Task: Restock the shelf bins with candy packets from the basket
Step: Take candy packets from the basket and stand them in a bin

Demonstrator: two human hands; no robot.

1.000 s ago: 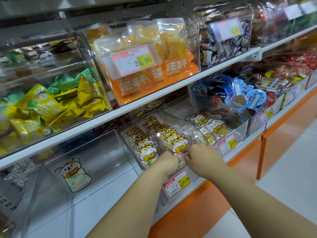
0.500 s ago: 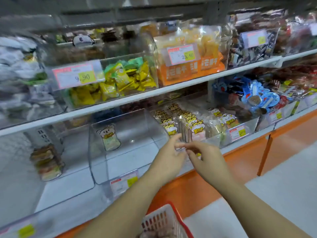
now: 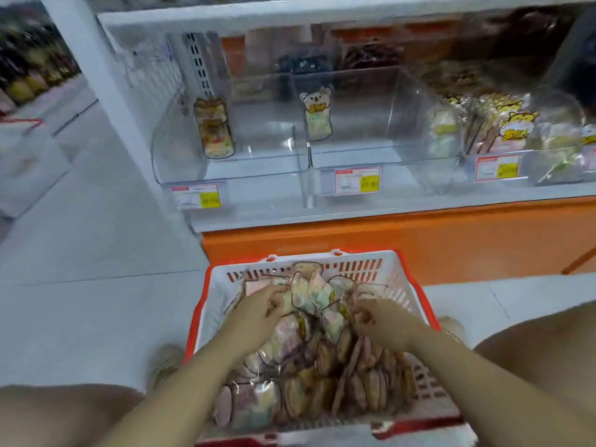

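A: Where are your hands?

B: Both are down in the basket (image 3: pixel 354 269) on the floor. Your left hand (image 3: pixel 258 312) curls its fingers round one of the candy packets (image 3: pixel 306 366). Your right hand (image 3: pixel 383 321) pinches the edge of another one just beside it.

A: And the bins?

B: On the low shelf (image 3: pixel 354 217) in front of you. The middle bin (image 3: pixel 354 150) has one lone packet (image 3: pixel 317 114). The right bin (image 3: pixel 471 175) holds many.
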